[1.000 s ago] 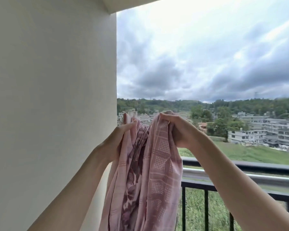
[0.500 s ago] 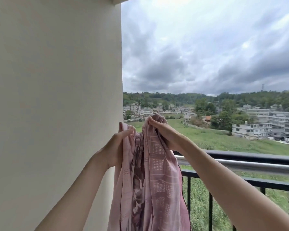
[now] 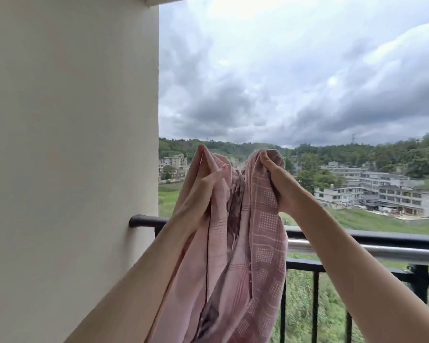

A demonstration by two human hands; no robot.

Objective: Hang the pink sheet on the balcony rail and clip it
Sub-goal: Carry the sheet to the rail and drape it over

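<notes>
- Your left hand (image 3: 198, 194) and right hand (image 3: 280, 184) are each closed tight on a bunched top edge of the one pink sheet (image 3: 238, 256), held up above the balcony rail (image 3: 372, 240).
- The sheet hangs in front of the rail, nothing draped over it yet.
- The wall (image 3: 72, 144) bounds your left; the rail runs open to your right.
- One silver bar (image 3: 382, 253) runs just beneath the top rail.

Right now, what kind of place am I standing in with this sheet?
Most likely an upper-floor apartment balcony. A black metal railing meets a plain wall, with rooftops and fields far below. Both hands, left and right, hold the pink sheet up before the rail.
</notes>
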